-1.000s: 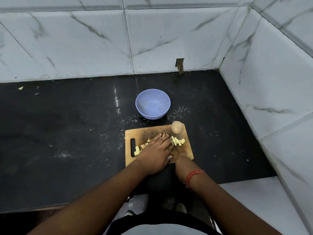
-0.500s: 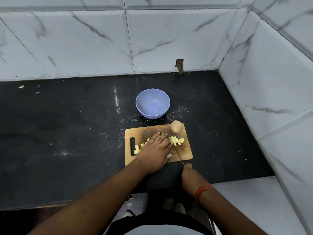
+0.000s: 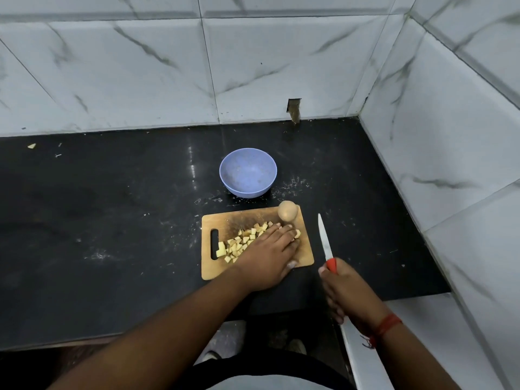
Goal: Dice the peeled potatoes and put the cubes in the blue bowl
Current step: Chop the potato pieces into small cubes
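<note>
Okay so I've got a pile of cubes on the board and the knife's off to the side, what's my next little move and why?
Probably gather the potato cubes under your left hand and carry them to the blue bowl, which looks empty. The knife in your right hand is already off the cutting board.
</note>
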The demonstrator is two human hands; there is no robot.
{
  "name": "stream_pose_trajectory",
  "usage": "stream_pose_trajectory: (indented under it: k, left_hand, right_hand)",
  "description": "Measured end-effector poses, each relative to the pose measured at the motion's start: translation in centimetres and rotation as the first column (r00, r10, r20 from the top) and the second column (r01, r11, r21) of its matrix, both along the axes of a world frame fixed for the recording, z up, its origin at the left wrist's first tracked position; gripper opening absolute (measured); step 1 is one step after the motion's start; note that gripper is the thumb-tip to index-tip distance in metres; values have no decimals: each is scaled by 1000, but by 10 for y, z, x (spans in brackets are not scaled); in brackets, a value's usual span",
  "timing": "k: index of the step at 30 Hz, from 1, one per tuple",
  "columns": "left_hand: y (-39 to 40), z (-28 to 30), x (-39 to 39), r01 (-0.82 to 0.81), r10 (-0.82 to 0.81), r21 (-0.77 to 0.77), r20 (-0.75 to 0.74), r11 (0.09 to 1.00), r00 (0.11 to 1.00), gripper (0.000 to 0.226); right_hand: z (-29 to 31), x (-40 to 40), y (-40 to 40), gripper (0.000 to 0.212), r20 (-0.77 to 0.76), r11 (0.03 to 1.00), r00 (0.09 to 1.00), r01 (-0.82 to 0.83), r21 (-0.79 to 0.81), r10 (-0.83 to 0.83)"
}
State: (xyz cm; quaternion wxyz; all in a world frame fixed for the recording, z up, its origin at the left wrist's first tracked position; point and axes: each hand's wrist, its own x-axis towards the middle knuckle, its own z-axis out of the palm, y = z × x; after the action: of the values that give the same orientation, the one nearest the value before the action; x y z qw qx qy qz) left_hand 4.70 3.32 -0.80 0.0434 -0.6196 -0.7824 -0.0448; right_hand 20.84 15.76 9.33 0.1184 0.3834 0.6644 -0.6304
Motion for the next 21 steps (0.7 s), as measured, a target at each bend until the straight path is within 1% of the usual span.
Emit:
stream_pose_trajectory:
  k: [2,5,9,11,13,15,16,18,19,20,21]
  left_hand:
    - [17,0,5,30,-29,-66,22,997,999,61]
    - [27,-2,5,-11,14,-171,18,985,1000,66]
    - [7,-7,-2,-57,52,-127,-41,990,998,64]
    - [-7,-10,-4,-62,59,-77,-45,995,997,59]
    - [-20,-6,-2,-96,96,1,-16,995,995,53]
    - [-35,-3,2,-250,245,90,59,964,968,52]
    - [-44,-5,5,-364,353,117,111,924,929,54]
    - [-61,-12,9,-566,537,105,216,817,815,60]
    - [-68,-16,11,-621,588,72,252,781,769,64]
    - [-73,-20,13,-639,608,28,277,769,744,67]
    - [-76,-23,15,-633,609,-13,289,774,739,69]
  right_hand:
    - [5,-10,5,23,-19,999,999,28,15,-28]
    - [7,-21,12,20,-33,999,999,31,16,-31]
    - [5,-20,21,20,-52,1000,999,-13,9,13]
    - [1,-19,24,19,-43,998,998,-54,26,55]
    - [-6,-20,26,19,-41,994,995,-92,53,94]
    - [-13,-26,26,19,-64,988,989,-131,79,136]
    - [-15,-29,24,20,-80,984,984,-153,90,160]
    - [-18,-37,21,20,-110,976,973,-190,105,201]
    - [-19,-41,19,20,-123,973,969,-203,106,216]
    - [-20,-46,16,18,-131,972,966,-211,104,223]
    - [-22,-50,14,17,-139,971,964,-215,102,228]
